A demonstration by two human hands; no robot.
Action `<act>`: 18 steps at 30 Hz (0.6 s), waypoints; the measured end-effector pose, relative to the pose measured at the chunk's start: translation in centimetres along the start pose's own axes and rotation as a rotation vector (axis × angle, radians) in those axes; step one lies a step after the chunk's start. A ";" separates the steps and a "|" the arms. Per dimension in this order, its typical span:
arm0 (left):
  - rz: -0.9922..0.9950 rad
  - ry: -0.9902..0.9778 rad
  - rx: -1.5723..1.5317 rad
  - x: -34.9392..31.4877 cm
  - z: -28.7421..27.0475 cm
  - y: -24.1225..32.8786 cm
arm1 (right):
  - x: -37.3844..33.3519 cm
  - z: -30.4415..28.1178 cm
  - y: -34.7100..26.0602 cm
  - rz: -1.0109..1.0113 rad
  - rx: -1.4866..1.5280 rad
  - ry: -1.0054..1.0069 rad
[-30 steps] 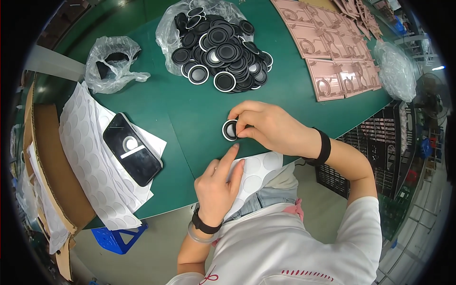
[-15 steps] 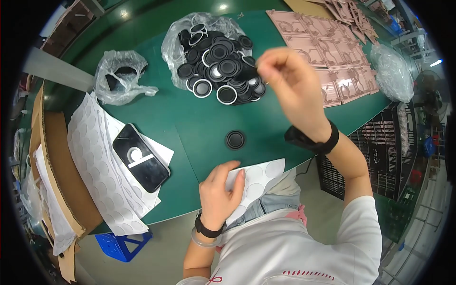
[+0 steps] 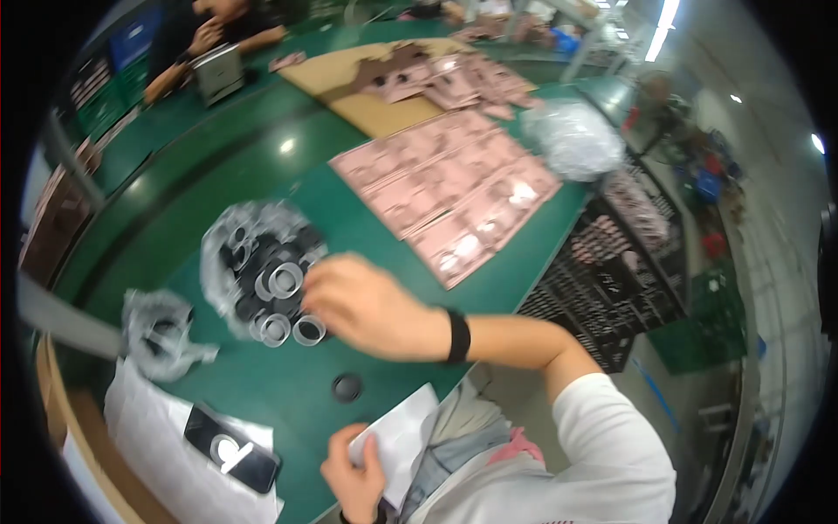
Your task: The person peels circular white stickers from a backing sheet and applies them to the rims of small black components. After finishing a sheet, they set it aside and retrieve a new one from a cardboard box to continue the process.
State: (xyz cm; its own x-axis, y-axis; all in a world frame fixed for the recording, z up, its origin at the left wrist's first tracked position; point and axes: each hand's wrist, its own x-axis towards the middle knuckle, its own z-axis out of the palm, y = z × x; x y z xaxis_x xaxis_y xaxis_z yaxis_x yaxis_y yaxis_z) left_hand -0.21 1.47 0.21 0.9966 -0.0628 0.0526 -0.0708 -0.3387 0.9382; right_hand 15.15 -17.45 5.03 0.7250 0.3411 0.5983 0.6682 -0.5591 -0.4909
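Observation:
My left hand (image 3: pixel 353 476) is closed on the edge of a white sheet of round stickers (image 3: pixel 401 441), thumb on top, at the table's front edge. My right hand (image 3: pixel 371 306) hovers at the right side of a pile of black round caps (image 3: pixel 284 279); its curled fingers are blurred, and what they hold, if anything, does not show. Several of the caps have white or clear rims, and they spill from a clear plastic bag (image 3: pixel 214 262). One black cap (image 3: pixel 346 387) lies alone on the green table, just beyond my left hand.
Pink moulded panels (image 3: pixel 454 188) lie in rows beyond my right hand, near a bundled clear bag (image 3: pixel 576 140). At left are a small plastic bag (image 3: pixel 161 332), a black phone (image 3: pixel 231 450) on white sheets (image 3: pixel 144 419), and a cardboard box (image 3: pixel 92 437). A co-worker (image 3: pixel 214 44) sits across.
The view has swung right and up, bringing in the co-worker and more panels. My right hand is lower over the pile's right side. My left hand still holds the sticker sheet.

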 end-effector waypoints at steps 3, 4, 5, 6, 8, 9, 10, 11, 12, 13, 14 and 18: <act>-0.068 0.015 -0.095 -0.4 -0.5 0.7 | -4.0 -1.7 -4.8 0.049 0.218 -0.289; -0.135 0.000 -0.061 0.0 -0.8 0.9 | -5.8 -1.6 -6.1 0.122 0.253 -0.375; -0.113 -0.025 -0.082 0.5 -0.9 1.4 | -7.3 -1.3 -7.2 0.194 0.298 -0.462; -0.111 -0.038 -0.013 0.6 -0.9 1.9 | -8.6 -0.7 -7.8 0.212 0.274 -0.449; -0.110 -0.037 0.137 0.6 -0.9 2.5 | -10.3 0.2 -8.3 0.329 0.306 -0.304; -0.106 -0.050 0.140 0.7 -0.8 2.4 | -10.5 0.2 -8.3 0.338 0.303 -0.294; -0.120 -0.072 0.131 0.7 -0.7 2.3 | -10.7 0.3 -8.4 0.408 0.381 -0.266; -0.135 -0.090 0.123 0.8 -0.7 2.2 | -10.8 0.3 -8.4 0.476 0.460 -0.238; -0.152 -0.106 0.116 0.9 -0.7 2.2 | -10.9 0.4 -8.4 0.541 0.542 -0.210; -0.152 -0.108 0.123 0.9 -0.7 2.2 | -10.9 0.5 -8.2 0.542 0.548 -0.205; -0.127 -0.115 0.122 0.9 -0.8 2.2 | -10.8 0.5 -8.1 0.495 0.507 -0.224; -0.077 -0.126 0.103 0.9 -1.3 2.2 | -10.4 0.8 -8.2 0.385 0.398 -0.271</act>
State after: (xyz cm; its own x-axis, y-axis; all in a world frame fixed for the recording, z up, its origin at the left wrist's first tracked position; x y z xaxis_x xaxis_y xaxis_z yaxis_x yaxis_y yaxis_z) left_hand 0.63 1.90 2.81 0.9867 -0.1476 -0.0677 -0.0045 -0.4413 0.8973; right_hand 2.27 -15.84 2.27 0.9083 0.3803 0.1745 0.3234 -0.3735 -0.8694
